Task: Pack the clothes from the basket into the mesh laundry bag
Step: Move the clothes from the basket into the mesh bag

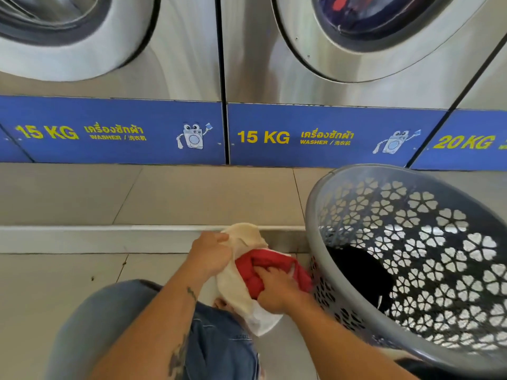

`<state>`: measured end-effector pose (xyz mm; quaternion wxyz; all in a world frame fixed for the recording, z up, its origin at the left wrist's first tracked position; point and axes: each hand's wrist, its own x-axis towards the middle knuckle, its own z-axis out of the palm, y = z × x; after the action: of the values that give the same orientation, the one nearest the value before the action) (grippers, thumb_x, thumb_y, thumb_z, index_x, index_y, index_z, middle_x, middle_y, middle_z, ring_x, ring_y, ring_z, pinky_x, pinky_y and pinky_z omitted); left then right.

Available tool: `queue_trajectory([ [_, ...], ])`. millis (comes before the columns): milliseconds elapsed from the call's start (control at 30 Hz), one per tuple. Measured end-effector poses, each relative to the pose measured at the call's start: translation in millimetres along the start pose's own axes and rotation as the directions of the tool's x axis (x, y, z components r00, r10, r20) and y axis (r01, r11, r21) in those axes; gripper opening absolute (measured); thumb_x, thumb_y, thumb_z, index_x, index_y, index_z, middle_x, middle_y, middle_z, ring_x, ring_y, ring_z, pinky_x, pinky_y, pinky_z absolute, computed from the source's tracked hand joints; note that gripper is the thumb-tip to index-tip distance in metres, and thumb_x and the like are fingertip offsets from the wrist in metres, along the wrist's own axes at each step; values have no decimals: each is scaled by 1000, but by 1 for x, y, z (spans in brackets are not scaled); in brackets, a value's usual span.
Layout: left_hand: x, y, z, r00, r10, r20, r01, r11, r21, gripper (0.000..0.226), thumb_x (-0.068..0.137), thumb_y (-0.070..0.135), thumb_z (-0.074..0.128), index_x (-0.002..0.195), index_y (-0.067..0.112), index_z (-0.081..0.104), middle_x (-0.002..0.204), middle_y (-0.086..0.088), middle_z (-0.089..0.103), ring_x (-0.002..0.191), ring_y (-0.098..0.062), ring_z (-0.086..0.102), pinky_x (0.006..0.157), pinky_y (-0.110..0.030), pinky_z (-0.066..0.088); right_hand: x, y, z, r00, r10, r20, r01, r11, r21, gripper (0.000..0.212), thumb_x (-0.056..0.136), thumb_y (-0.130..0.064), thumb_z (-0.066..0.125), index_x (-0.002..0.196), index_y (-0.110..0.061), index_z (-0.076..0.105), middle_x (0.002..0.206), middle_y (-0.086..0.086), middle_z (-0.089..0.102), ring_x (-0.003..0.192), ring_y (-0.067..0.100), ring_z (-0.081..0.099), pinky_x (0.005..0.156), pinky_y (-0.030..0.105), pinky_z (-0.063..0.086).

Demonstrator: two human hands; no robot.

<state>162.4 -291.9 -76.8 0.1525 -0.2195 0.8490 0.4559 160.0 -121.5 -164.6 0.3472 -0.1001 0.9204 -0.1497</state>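
Your left hand (210, 253) is closed on the upper edge of the cream-white bag (241, 272), fingers (219, 238) curled over the cloth and holding its mouth up. Your right hand (274, 287) is just to the right of it, fingers (270, 271) bent and pressed into a red garment (260, 266) that sits in the bag's opening, with the cream cloth wrapping its left and near sides. The bag hangs down from both hands over your knee in blue jeans (216, 344), its lower white end near your right wrist.

The grey basket (315, 215) with flower-shaped holes stands tilted on the floor (192, 193) to the right, its rim touching or just beside the red garment. A dark garment (359, 272) lies inside at the bottom. On the far side stand washing machines (186, 50) with blue bands (115, 130) marked 15 KG.
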Motion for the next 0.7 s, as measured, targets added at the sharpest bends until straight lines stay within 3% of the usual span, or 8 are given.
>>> queue_trajectory([
  [100, 2, 0, 5, 998, 60, -1, -58, 964, 261, 56, 87, 19, 54, 142, 27, 45, 144, -6, 47, 124, -28, 51, 101, -37, 44, -1, 5, -3, 996, -14, -90, 39, 959, 282, 95, 73, -24, 65, 155, -40, 21, 155, 2, 35, 143, 32, 36, 116, 46, 37],
  [200, 0, 3, 7, 996, 91, -10, -81, 924, 373, 59, 86, 18, 56, 143, 23, 44, 142, -6, 49, 123, -28, 52, 99, -37, 45, 6, 4, -14, 972, 91, -215, -31, 963, 267, 113, 68, -44, 73, 156, -43, 4, 163, 4, 4, 152, 37, 4, 121, 55, 18],
  [267, 1, 5, 7, 995, 104, -9, -91, 913, 398, 56, 85, 16, 56, 141, 20, 46, 140, -7, 51, 122, -29, 53, 97, -37, 45, 19, 8, -14, 979, 174, -105, -128, 929, 346, 126, 63, -55, 80, 155, -49, -5, 167, 8, -10, 154, 39, -3, 121, 60, 13],
  [300, 2, 7, 7, 994, 107, -12, -93, 907, 411, 56, 86, 16, 56, 140, 19, 46, 140, -7, 50, 123, -29, 52, 97, -37, 44, 28, 13, -11, 981, 190, -42, -155, 894, 421, 125, 57, -58, 83, 150, -58, 1, 167, 10, 1, 152, 42, 13, 120, 61, 21],
  [367, 3, 10, 9, 993, 111, -25, -90, 900, 426, 55, 86, 17, 57, 141, 21, 46, 140, -6, 51, 122, -28, 53, 96, -37, 44, 52, 31, 7, 985, 172, 32, -165, 851, 499, 108, 45, -61, 84, 134, -68, 24, 152, 6, 35, 130, 35, 48, 108, 58, 44],
  [433, 5, 12, 12, 992, 117, -39, -89, 901, 425, 53, 88, 19, 58, 139, 22, 47, 138, -5, 53, 119, -27, 55, 93, -36, 46, 66, 44, 22, 986, 160, 38, -156, 846, 510, 74, 48, -51, 78, 112, -63, 42, 133, 2, 48, 110, 27, 59, 96, 50, 54],
  [567, 9, 18, 16, 993, 107, -46, -80, 917, 391, 54, 89, 17, 58, 141, 24, 46, 136, -6, 53, 116, -28, 56, 93, -38, 48, 43, 24, 11, 975, 181, -129, -83, 834, 545, 33, 57, -30, 61, 88, -33, 49, 106, 2, 59, 86, 21, 64, 79, 45, 61],
  [700, 13, 20, 16, 995, 99, -30, -83, 938, 337, 57, 86, 15, 57, 141, 27, 46, 141, -6, 49, 120, -29, 54, 98, -40, 48, 26, -12, -8, 938, 79, -336, 117, 843, 525, 38, 70, -30, 65, 104, -34, 50, 108, -4, 50, 96, 19, 58, 84, 43, 58],
])
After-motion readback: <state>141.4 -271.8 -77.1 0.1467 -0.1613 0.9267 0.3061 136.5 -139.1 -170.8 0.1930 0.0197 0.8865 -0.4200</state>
